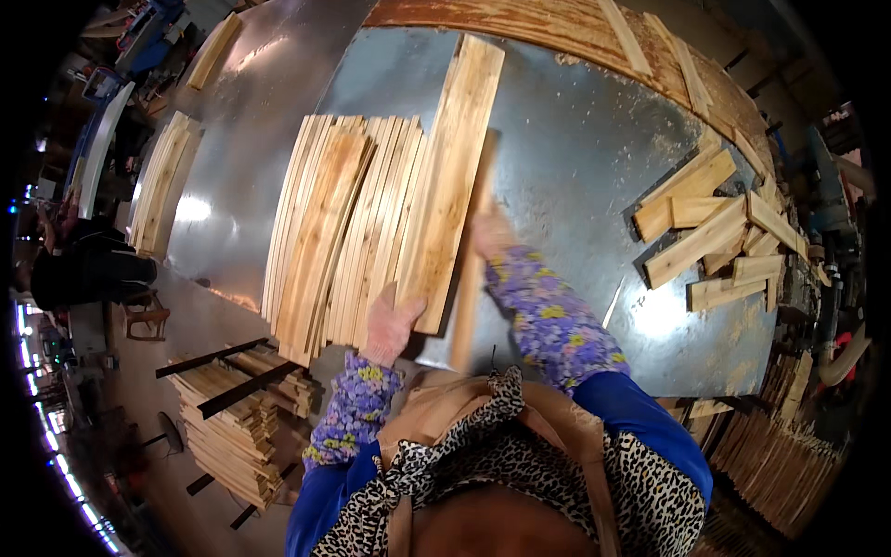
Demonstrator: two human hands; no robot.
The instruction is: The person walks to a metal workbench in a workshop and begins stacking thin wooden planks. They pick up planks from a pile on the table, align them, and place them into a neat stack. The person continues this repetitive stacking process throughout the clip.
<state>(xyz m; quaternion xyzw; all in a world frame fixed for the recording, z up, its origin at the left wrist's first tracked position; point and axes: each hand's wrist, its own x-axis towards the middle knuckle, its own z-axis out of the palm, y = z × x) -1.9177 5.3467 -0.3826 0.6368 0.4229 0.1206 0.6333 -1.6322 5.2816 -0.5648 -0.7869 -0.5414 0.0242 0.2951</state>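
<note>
A long, wide wooden plank (455,176) lies lengthwise over the right side of a row of boards (380,223) on the metal tabletop. My left hand (392,320) grips this plank at its near left corner, thumb against the end. Just right of it, a second wooden board (467,311) is smeared by motion. My right hand (492,232), also blurred, is closed on that board's right edge; its fingertips are partly hidden. Most boards in the row stand on edge, packed side by side, with one broad board (320,246) face up among them.
Short wood offcuts (710,223) lie heaped at the table's right. Planks (165,181) rest on the left side, and loose strips (626,37) on a wooden surface at the far edge. Stacked boards (223,418) stand on dark bars at lower left. A person (88,265) is at far left.
</note>
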